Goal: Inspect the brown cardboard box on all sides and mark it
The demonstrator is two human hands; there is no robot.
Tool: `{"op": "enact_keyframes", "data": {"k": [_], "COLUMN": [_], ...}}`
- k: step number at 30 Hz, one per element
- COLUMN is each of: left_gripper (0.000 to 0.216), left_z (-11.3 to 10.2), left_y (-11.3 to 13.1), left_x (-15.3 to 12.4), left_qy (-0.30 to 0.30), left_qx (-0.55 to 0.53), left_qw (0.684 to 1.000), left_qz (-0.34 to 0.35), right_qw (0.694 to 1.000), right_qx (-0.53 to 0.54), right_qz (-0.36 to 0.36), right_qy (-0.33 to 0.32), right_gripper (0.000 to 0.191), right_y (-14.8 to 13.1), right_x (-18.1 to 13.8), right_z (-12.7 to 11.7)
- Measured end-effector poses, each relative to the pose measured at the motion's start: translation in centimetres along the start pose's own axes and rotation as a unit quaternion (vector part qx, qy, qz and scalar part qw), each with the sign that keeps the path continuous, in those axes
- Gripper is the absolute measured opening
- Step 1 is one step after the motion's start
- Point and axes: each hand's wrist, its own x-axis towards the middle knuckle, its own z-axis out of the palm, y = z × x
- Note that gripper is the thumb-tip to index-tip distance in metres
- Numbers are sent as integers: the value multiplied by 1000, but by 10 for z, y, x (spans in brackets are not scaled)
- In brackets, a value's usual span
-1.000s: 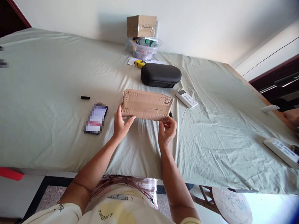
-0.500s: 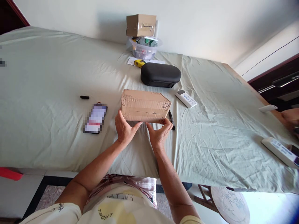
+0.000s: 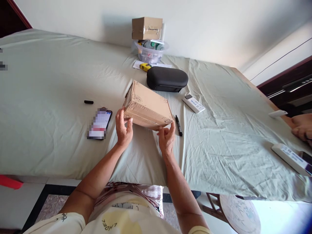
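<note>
A brown cardboard box (image 3: 151, 100) with scribbled black loops near its corners is held between my two hands, tilted and turned on the table. My left hand (image 3: 124, 128) grips its near left corner, thumb on the front side. At the near right corner, my right hand (image 3: 167, 138) has its fingers against the edge. Just right of that hand lies a black marker (image 3: 178, 125). Its black cap (image 3: 88, 102) is apart, off to the left. A smartphone (image 3: 99, 124), partly blurred out, lies left of my left hand.
Behind the box sit a black zip case (image 3: 167, 79), a yellow tape measure (image 3: 145, 67) and a plastic tub (image 3: 149, 53) with another carton (image 3: 147, 28) above it. White devices (image 3: 194, 103) lie rightward on the green cloth (image 3: 56, 97). A stool (image 3: 240, 213) stands below the table's edge.
The box has turned and tipped, so more of its top face shows. My left hand has shifted slightly down and both thumbs have moved apart along the near edge.
</note>
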Motion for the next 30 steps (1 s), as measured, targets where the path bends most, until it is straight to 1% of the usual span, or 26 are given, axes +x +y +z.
{"op": "enact_keyframes", "data": {"k": [3,6,7,9,12,16,20,24,27,30], "left_gripper": [56,50,47,43,43,39,38,37,40,45], "left_z": [-6,-12,-13,-15,-15,-15,-17,-21,-23,-23], "left_y": [5,9,10,12,15,19,21,23,24,26], "left_x": [7,14,16,19,20,19,20,23,22,19], "left_qy": [19,40,44,48,45,53,91,124,113,82], "left_qx": [27,58,66,73,73,57,26,62,97,128], "left_qw": [999,995,992,988,985,983,977,969,968,968], "left_qz": [30,75,95,130,146,165,190,205,204,201], "right_qw": [999,999,999,999,997,996,996,994,990,984], "right_qx": [21,38,37,23,8,37,62,49,42,32], "right_qz": [7,-5,-14,-36,-59,-57,-56,-85,-94,-92], "right_qy": [-24,-11,3,26,45,61,13,-38,-93,-149], "right_gripper": [83,84,81,67,44,36,33,32,34,39], "right_y": [-3,-3,-2,-1,0,1,-1,-8,-11,-12], "right_x": [-2,0,2,5,9,11,10,8,7,5], "right_z": [0,0,0,-2,-5,-9,-9,-7,-7,-7]}}
